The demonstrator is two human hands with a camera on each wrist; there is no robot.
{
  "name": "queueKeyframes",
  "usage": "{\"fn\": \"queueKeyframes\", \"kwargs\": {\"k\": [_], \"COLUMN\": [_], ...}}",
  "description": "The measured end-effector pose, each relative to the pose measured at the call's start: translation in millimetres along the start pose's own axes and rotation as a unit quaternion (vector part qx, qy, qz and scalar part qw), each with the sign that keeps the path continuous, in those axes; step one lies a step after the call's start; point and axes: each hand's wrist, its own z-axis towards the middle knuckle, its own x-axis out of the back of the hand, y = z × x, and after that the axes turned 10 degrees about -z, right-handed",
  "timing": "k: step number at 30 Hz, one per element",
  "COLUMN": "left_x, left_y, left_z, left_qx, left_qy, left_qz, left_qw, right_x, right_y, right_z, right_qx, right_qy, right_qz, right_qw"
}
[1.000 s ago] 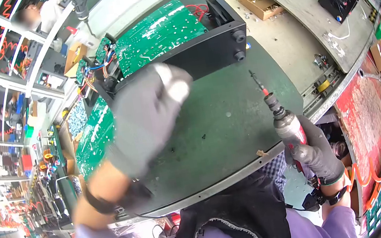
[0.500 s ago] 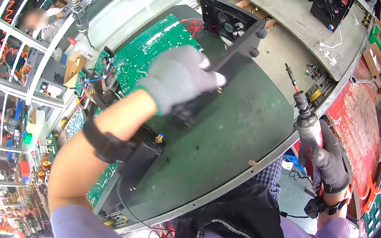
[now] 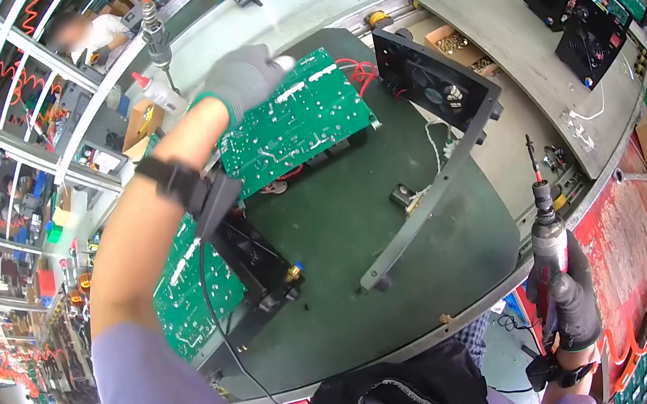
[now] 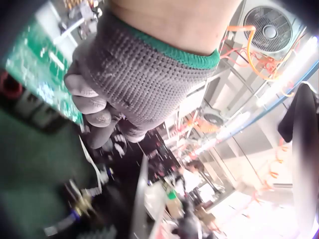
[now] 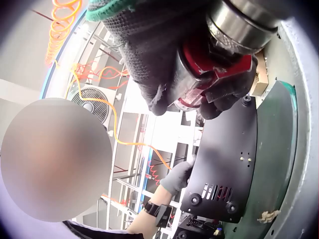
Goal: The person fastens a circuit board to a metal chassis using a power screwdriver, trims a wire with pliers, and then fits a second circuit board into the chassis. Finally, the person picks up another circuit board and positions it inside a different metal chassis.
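My gloved left hand (image 3: 247,80) is over the back left edge of a green circuit board (image 3: 287,124); the left wrist view shows its fingers (image 4: 87,102) loosely curled, with nothing visible in them. Low at the right, my gloved right hand (image 3: 576,305) grips a red and silver power screwdriver (image 3: 549,243), its bit pointing up and away. A black metal casing panel (image 3: 426,74) with a fan (image 3: 450,95) stands on edge right of the board. The right wrist view gives the panel's outer face (image 5: 224,149), with slots and round feet.
A second green board (image 3: 194,288) and black casing (image 3: 254,267) lie at the left. Near the panel is a small part (image 3: 402,195) on a white wire. Behind stand a hanging screwdriver (image 3: 158,47), a white bottle (image 3: 156,91) and a screw box (image 3: 450,42). Black fan units (image 3: 592,49) sit far right.
The black panel has swung off the circuit board to the right and now stands apart. My left hand has moved away from it, up and left. The right hand with the screwdriver has shifted right.
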Motion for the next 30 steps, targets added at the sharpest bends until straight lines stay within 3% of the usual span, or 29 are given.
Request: {"fn": "queueKeyframes", "kwargs": {"k": [1, 5, 7, 8, 10, 14, 18, 19, 22, 23, 26, 27, 28, 30], "left_x": [-2.9, -26.3, -34.2, -40.5, -51.6, -37.2, -35.8, -49.2, -50.1, -58.0, -50.9, -48.3, -33.3, -42.8], "left_y": [-20.3, -63.0, -67.8, -73.2, -72.7, -52.1, -51.1, -67.1, -93.4, -120.6, -125.0, -98.4, -81.5, -104.9], "left_z": [22.8, 80.4, 93.0, 91.7, 69.1, 50.5, 25.1, 21.9, 3.1, 10.8, 9.8, -0.6, -8.1, 2.6], "left_qx": [0.01, 0.04, 0.067, 0.066, 0.024, 0.097, 0.16, 0.166, 0.21, 0.196, 0.159, 0.192, 0.232, 0.228], "left_qy": [-0.006, -0.035, -0.166, -0.168, -0.225, -0.292, -0.256, -0.248, -0.228, -0.205, -0.185, -0.169, -0.134, -0.13], "left_qz": [0.055, 0.058, 0.019, 0.019, -0.209, -0.258, -0.378, -0.478, -0.483, -0.458, -0.496, -0.646, -0.59, -0.482], "left_qw": [0.998, 0.997, 0.984, 0.983, 0.951, 0.916, 0.875, 0.826, 0.819, 0.843, 0.833, 0.719, 0.762, 0.836], "right_x": [-0.9, -1.3, -1.2, -1.9, -2.6, -1.9, -3.1, -4.3, -4.4, -3.4, -6.6, -3.0, -0.1, 7.8], "right_y": [-2.5, -2.4, -4.0, -5.5, -8.2, -7.5, -5.2, -4.6, -3.4, -5.1, -1.9, -0.8, -1.1, 1.3], "right_z": [0.6, 4.9, 6.0, 6.7, 7.8, 8.9, 8.0, 7.5, 5.9, 4.6, 2.0, 0.9, 0.0, -5.5], "right_qx": [-0.008, -0.025, -0.029, -0.031, -0.04, -0.044, -0.042, -0.042, -0.037, -0.044, -0.007, -0.009, -0.008, 0.002], "right_qy": [-0.007, 0.001, 0.012, 0.013, 0.037, 0.049, 0.031, 0.027, 0.02, 0.022, 0.053, 0.042, 0.033, 0.0], "right_qz": [-0.002, -0.017, -0.032, -0.032, -0.026, -0.036, -0.032, -0.03, -0.027, -0.032, -0.008, 0.003, 0.015, -0.005], "right_qw": [1.0, 1.0, 0.999, 0.999, 0.998, 0.997, 0.998, 0.998, 0.999, 0.998, 0.999, 0.999, 0.999, 1.0]}}
